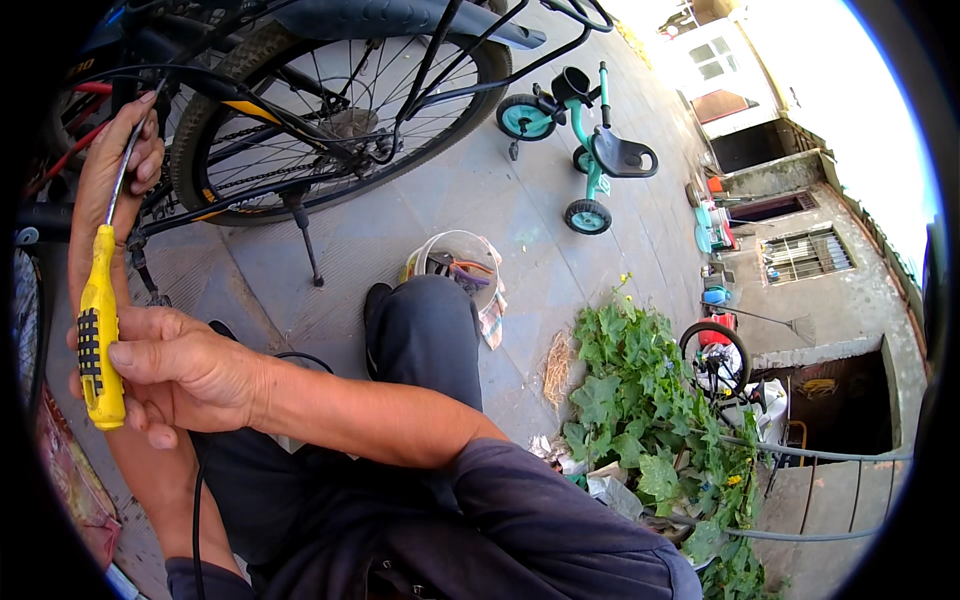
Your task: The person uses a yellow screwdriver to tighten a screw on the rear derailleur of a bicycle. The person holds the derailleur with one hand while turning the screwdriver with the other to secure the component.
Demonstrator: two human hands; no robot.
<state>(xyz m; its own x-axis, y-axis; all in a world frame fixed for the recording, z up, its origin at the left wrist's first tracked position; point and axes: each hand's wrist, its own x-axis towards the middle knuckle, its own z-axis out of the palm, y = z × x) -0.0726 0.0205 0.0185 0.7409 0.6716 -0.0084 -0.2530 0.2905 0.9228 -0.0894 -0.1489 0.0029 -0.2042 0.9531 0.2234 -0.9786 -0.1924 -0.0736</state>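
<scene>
My right hand point(175, 372) reaches across my body and grips the lower end of a screwdriver's yellow and black handle point(98, 305). The tool stands nearly upright at the far left. My left hand point(112, 172) is higher up, with its fingers closed round the screwdriver's thin metal shaft point(124, 170), close to the frame of a black bicycle point(300, 110). The screwdriver's tip is hidden behind my left fingers. The bicycle's rear wheel and kickstand stand just beyond my hands.
My bent knee point(425, 330) in dark trousers rises in the middle. Beyond it is a white bucket point(452, 262) holding tools. A teal tricycle point(590, 150) stands on the paved ground farther off. Leafy green plants point(650, 420) and another small bicycle wheel point(715, 360) are at the right.
</scene>
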